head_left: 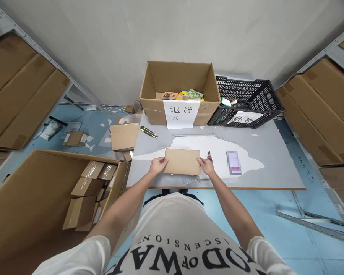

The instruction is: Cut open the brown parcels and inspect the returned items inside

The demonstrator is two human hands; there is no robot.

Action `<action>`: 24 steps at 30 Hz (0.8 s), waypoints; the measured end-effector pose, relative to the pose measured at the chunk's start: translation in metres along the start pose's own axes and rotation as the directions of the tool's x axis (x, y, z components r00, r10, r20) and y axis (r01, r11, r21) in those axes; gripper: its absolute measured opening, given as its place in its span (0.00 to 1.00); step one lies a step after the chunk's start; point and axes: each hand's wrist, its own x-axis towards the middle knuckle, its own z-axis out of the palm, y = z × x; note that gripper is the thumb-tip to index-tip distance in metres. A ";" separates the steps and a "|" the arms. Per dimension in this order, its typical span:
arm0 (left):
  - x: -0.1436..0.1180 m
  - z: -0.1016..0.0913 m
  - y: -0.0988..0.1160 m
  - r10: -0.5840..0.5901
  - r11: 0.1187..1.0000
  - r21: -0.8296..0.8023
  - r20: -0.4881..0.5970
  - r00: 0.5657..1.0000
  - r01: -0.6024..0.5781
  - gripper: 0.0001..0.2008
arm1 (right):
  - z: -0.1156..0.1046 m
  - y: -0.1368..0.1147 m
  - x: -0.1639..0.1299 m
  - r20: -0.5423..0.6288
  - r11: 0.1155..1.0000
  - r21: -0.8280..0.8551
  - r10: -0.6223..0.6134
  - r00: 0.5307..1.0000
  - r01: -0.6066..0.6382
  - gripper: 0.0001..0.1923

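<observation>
A flat brown cardboard box (182,162) lies across the front middle of the table, gripped at both short ends. My left hand (158,165) pinches its left edge between thumb and fingers. At the opposite edge, my right hand (206,165) has the same kind of grip. Just beyond my right hand lies a red and black box cutter (209,156). Farther right is a phone-shaped item (234,162), blurred by pixels. A yellow and black utility knife (148,131) rests near the table's left edge.
Behind stands an open carton (151,112) with a paper sign and colourful packets inside. A black plastic crate (271,100) is beside it. A large carton (51,154) holding several small boxes is at left below the grey table (278,164). Shelves with boxes flank both sides.
</observation>
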 end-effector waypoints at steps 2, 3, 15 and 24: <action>0.003 0.002 -0.005 -0.010 1.000 -0.029 0.005 1.000 0.010 0.18 | 0.003 0.002 0.003 0.000 1.000 0.014 0.009 1.000 -0.009 0.23; 0.004 0.003 -0.008 -0.014 0.999 -0.047 0.007 1.000 0.014 0.18 | 0.004 0.003 0.005 -0.002 1.000 0.023 0.016 1.000 -0.016 0.23; 0.012 0.009 -0.025 -0.048 0.972 -0.230 -0.002 0.999 0.047 0.23 | 0.012 0.009 0.008 -0.061 0.990 0.116 0.088 0.994 -0.080 0.25; 0.011 0.008 -0.039 -0.092 0.957 -0.281 -0.054 0.994 0.073 0.23 | 0.021 0.026 -0.003 -0.093 0.966 0.253 0.084 0.992 -0.058 0.27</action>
